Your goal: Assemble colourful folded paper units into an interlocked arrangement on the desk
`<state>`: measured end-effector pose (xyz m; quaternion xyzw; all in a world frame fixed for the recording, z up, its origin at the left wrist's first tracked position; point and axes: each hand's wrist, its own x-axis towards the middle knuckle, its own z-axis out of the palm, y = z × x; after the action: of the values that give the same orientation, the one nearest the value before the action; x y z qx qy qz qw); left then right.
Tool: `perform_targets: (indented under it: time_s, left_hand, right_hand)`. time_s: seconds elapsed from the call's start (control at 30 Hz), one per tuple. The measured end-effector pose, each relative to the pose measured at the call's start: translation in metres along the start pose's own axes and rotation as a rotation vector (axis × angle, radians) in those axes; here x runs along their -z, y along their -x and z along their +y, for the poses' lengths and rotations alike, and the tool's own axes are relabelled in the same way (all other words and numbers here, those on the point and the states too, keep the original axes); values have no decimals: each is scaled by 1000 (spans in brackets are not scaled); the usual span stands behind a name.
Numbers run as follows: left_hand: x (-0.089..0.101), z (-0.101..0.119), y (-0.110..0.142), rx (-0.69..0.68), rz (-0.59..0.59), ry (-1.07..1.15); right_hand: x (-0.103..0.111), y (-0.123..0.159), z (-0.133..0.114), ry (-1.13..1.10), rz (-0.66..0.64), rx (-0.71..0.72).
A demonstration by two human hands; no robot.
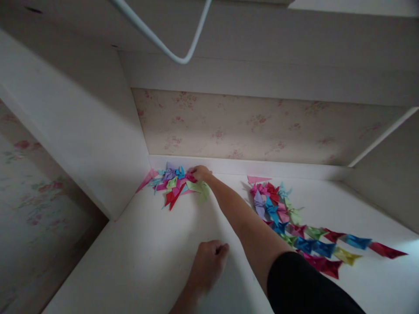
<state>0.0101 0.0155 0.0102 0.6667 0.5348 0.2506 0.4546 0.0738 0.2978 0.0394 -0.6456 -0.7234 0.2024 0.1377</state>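
Reaching into the folded-paper heap: right hand has its fingers bent down onto a magenta piece at the heap's edge; can't tell if they're clamped on it or just resting.

Technique, my read: light touch, take pieces by the thick middle folds, not the points. Paper looks easy to crush, and pieces overlap, so ease one free before shifting it.

Just left of those fingers: rest of the near heap. Just nearer the body: pale green piece. Farther left, pink triangle by the side panel.

Nearer the body, left hand: fingers curled together, nothing visible in them.

Well right of the right fingers: far heap, shiny paper rows running off it.

Count: 2 hands, 2 heaps, 3 rows. Individual pieces overlap, no reliable count.
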Motion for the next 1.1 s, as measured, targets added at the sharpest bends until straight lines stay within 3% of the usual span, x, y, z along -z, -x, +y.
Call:
perform_targets:
  time_s: [0.17, 0.37, 0.47, 0.57, 0.7, 0.8, 0.9, 1.0, 1.1]
  left_hand:
    - [0, -3, 0, 31, -24, 44]
    - [-4, -9, -2, -43, 18, -64]
    - [-6, -11, -1, -55, 29, -66]
    - [-7, -11, 0, -50, 48, -63]
    - [-10, -11, 1, -51, 68, -58]
    - [-12, -11, 1, -28, 103, -53]
    - [-14, -11, 2, -15, 131, -39]
    - [-15, -10, 5, -17, 148, -49]
    - [-15, -8, 7, -26, 167, -76]
  right_hand:
    - [25, 19, 5, -128, 71, 124]
    - [84, 83, 43, -327, 159, 275]
    - [125, 126, 83, -402, 188, 317]
    - [168, 169, 142, -539, 277, 335]
    - [208, 221, 242, -546, 484, 118]
    - [219, 250, 316, -368, 540, -101]
    - [215, 267, 367, -71, 527, -309]
    - [203, 269, 391, -25, 483, -333]
    - [191, 262, 398, -35, 419, -327]
